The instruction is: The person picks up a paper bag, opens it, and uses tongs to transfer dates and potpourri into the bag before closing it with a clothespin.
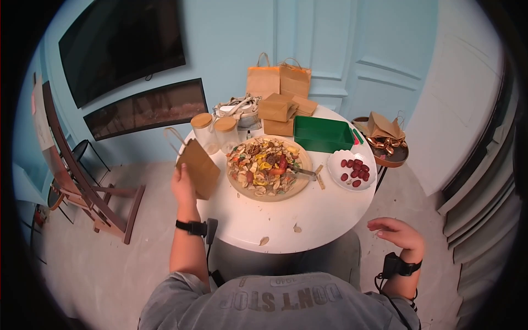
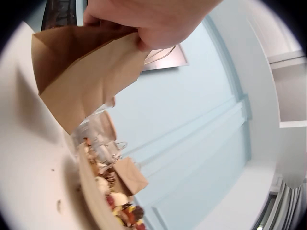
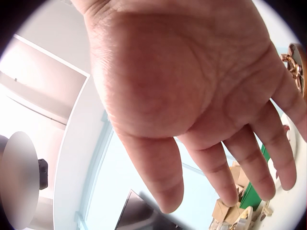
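- The left hand grips a brown paper bag by its upper edge, held tilted over the desk edge, left of the wooden tray. A one-handed pinch on thin paper could slip or crease it, and the bag might drop to the floor.
- Two cork-lidded jars stand just behind the bag, left of the tray; a swing of the bag could knock them.
- The tray's dried mix is heaped near its rim, so a nudge could spill pieces.
- The right hand hovers with fingers spread and empty, off the desk edge, right of the tray, too far away to steady anything.
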Demonstrator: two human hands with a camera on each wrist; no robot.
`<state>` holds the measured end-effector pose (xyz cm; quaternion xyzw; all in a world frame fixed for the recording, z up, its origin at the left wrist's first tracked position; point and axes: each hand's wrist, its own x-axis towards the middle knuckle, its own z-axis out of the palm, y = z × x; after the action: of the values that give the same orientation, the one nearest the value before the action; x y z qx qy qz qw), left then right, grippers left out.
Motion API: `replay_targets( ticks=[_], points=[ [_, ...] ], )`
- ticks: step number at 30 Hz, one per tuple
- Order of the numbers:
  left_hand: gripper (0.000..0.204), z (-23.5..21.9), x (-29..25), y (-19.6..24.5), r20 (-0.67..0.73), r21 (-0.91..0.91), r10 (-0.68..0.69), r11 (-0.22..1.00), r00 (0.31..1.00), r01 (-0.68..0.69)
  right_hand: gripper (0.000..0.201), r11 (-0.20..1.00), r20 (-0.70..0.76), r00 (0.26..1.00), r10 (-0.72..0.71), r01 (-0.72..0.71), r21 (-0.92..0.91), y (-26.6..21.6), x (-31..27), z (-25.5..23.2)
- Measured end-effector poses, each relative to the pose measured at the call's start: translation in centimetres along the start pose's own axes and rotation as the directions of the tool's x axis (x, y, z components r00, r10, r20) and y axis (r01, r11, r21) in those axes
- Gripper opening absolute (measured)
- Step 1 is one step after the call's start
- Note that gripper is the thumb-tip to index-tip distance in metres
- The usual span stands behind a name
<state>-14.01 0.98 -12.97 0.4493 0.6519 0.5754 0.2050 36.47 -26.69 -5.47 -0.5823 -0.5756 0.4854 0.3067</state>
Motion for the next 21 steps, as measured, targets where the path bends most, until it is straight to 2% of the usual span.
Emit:
replay_targets(
  ticks=[1, 2, 3, 4, 6, 8, 10, 11, 13, 14, 16, 17, 18, 19, 20, 21],
  points=[
    [0.034, -0.4, -0.9, 1.2, -0.023, -0.317, 0.049, 0.947, 0.999, -0.054, 0.037, 0.999, 0.034, 0.999, -0.035, 0.035, 0.019, 0.0, 0.8, 0.2],
    [0.033, -0.7, -1.8, 2.7, -0.058, -0.600, 0.086, 0.793, 0.995, -0.104, 0.037, 0.999, 0.024, 0.999, -0.037, 0.037, 0.017, -0.1, 1.9, 0.6],
    [0.032, -1.0, -3.0, 4.5, -0.015, -0.676, 0.104, 0.732, 0.994, -0.087, 0.037, 0.995, 0.059, 0.994, -0.097, 0.098, -0.018, -0.4, 3.3, 1.2],
    [0.032, -1.0, -4.5, 6.4, -0.011, -0.680, 0.103, 0.729, 0.995, -0.083, 0.038, 0.986, 0.099, 0.983, -0.152, 0.158, -0.052, -0.8, 4.8, 1.9],
    [0.034, -0.4, -7.3, 9.7, 0.054, -0.747, 0.241, 0.653, 0.969, -0.121, 0.044, 0.969, 0.129, 0.961, -0.246, 0.246, 0.010, -2.1, 8.3, 4.2],
    [0.037, 1.2, -9.7, 11.2, 0.164, -0.775, 0.268, 0.630, 0.949, -0.044, 0.057, 0.919, 0.126, 0.932, -0.341, 0.302, 0.254, -2.6, 12.0, 7.3],
    [0.041, 3.4, -12.1, 12.0, 0.288, -0.776, 0.252, 0.627, 0.924, 0.071, 0.064, 0.782, 0.101, 0.895, -0.435, 0.320, 0.536, -2.8, 15.5, 10.3],
    [0.042, 4.7, -13.2, 12.1, 0.326, -0.808, 0.253, 0.575, 0.911, 0.130, 0.064, 0.782, 0.107, 0.891, -0.441, 0.323, 0.533, -3.3, 16.6, 11.7],
    [0.043, 6.1, -15.2, 12.6, 0.387, -0.848, 0.255, 0.477, 0.886, 0.233, 0.068, 0.409, -0.059, 0.805, -0.590, 0.361, 0.838, -3.8, 18.4, 13.9],
    [0.044, 6.4, -15.9, 12.9, 0.411, -0.859, 0.256, 0.432, 0.875, 0.277, 0.068, 0.411, -0.054, 0.799, -0.599, 0.364, 0.836, -3.7, 19.1, 14.1],
    [0.043, 7.3, -16.5, 12.5, 0.438, -0.861, 0.279, 0.404, 0.855, 0.310, 0.066, 0.333, -0.199, 0.820, -0.537, 0.422, 0.843, -3.5, 20.3, 14.5],
    [0.043, 7.7, -16.6, 12.3, 0.507, -0.833, 0.237, 0.381, 0.829, 0.401, 0.066, 0.335, -0.195, 0.815, -0.546, 0.425, 0.841, -3.4, 20.7, 14.3],
    [0.043, 7.8, -16.6, 12.1, 0.575, -0.797, 0.196, 0.354, 0.794, 0.490, 0.065, 0.330, -0.193, 0.849, -0.492, 0.387, 0.861, -3.3, 20.9, 13.8],
    [0.042, 7.9, -16.3, 11.9, 0.603, -0.774, 0.185, 0.371, 0.776, 0.513, 0.064, 0.322, -0.190, 0.879, -0.436, 0.350, 0.880, -3.6, 20.9, 13.3],
    [0.042, 7.9, -15.9, 11.7, 0.599, -0.778, 0.189, 0.368, 0.778, 0.510, 0.064, 0.323, -0.189, 0.877, -0.442, 0.352, 0.878, -4.1, 21.0, 12.6],
    [0.042, 7.8, -15.2, 11.3, 0.624, -0.757, 0.189, 0.387, 0.759, 0.526, 0.062, 0.374, -0.265, 0.889, -0.374, 0.406, 0.834, -4.7, 21.2, 11.7]
  ],
)
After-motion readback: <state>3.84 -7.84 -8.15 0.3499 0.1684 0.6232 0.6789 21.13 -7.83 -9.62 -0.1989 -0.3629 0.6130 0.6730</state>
